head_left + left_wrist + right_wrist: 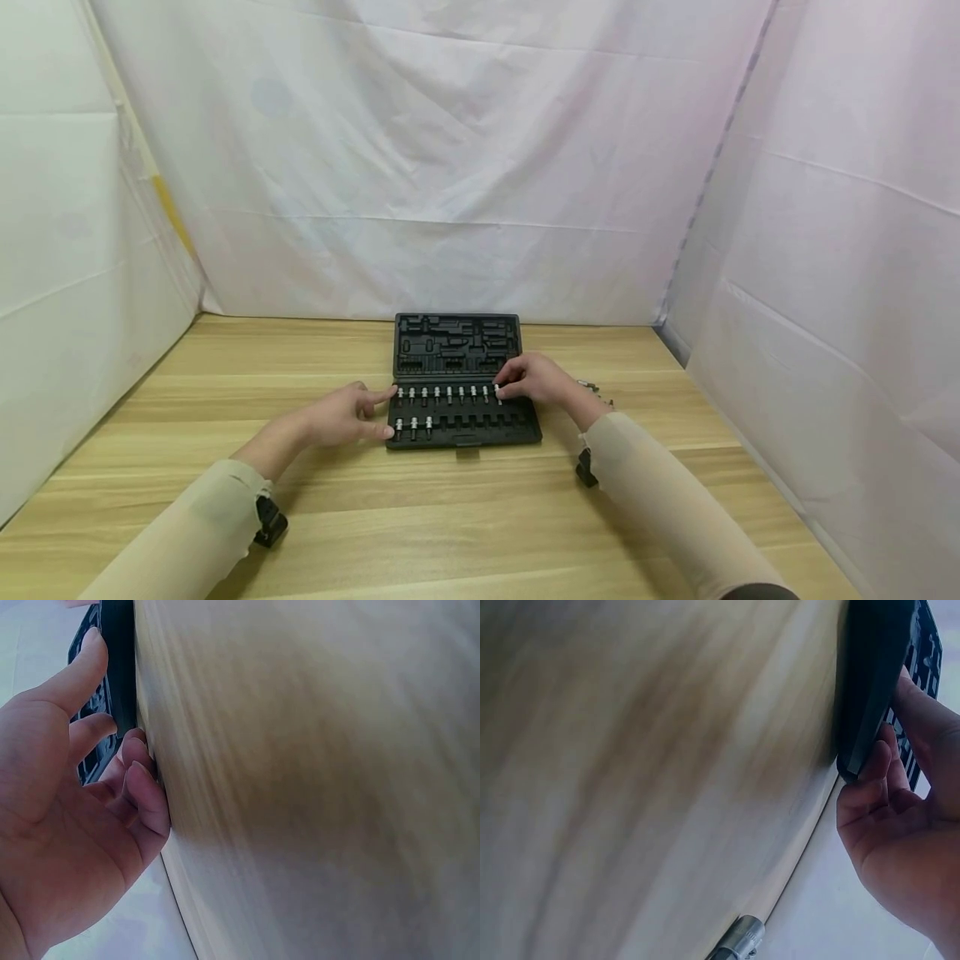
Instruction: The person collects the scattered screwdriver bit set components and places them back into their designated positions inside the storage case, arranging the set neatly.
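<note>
A black tool case [502, 438] lies spread on the table, its moulded lid [457, 343] standing at the back. Silver bit sockets with dark tips fill much of the back row; a few, such as one bit socket [414, 427], sit at the left of the front row. At the right end of the back row, my right hand [538, 380] pinches a bit socket [499, 398] between thumb and fingers. My left hand [341, 415] touches the case's left edge with thumb and index finger spread apart. The pinched bit socket is hidden in the right wrist view.
More metal pieces [588, 386] lie on the wooden table [450, 533] to the right of the case, partly behind my right forearm. In the right wrist view one bit socket [742, 936] shows near the bottom. White sheeting [420, 167] encloses the back and sides.
</note>
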`<action>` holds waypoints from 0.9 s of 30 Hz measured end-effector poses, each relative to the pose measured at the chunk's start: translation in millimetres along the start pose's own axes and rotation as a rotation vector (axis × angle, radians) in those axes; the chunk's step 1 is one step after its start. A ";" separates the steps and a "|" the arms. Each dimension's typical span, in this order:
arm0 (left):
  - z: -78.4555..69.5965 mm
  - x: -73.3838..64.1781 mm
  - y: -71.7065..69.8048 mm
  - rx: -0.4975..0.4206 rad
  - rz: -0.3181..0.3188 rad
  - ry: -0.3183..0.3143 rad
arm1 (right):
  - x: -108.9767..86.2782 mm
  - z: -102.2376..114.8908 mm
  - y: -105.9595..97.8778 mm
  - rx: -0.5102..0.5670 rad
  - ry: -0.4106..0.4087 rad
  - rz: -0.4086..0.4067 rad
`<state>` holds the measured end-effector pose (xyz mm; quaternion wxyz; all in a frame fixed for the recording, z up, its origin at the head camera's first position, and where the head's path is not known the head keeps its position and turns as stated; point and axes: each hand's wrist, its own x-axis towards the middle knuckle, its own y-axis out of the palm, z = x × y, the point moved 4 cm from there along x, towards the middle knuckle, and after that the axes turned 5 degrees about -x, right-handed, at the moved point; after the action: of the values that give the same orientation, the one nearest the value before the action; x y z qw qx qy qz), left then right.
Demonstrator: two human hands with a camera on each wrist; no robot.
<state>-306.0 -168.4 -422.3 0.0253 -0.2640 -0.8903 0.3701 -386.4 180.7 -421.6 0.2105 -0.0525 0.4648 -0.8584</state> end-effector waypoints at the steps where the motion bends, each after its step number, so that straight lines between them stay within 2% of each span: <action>1: 0.1 0.2 0.0 0.000 0.001 0.000 | 0.0 -0.5 -0.1 -0.001 -0.002 0.000; 10: -0.2 -0.7 0.0 -0.009 0.005 -0.002 | 2.6 0.0 0.1 0.001 0.026 -0.032; 18: 1.0 1.0 2.5 -0.022 0.003 -0.021 | 5.9 3.2 -1.6 -0.055 0.083 -0.054; 27: 1.9 2.1 1.3 -0.012 0.002 -0.012 | 5.0 5.6 -1.4 -0.108 0.148 -0.004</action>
<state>-307.8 -167.9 -424.8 0.0180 -0.2627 -0.8924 0.3664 -389.8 174.9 -417.8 0.1708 -0.0009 0.5246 -0.8340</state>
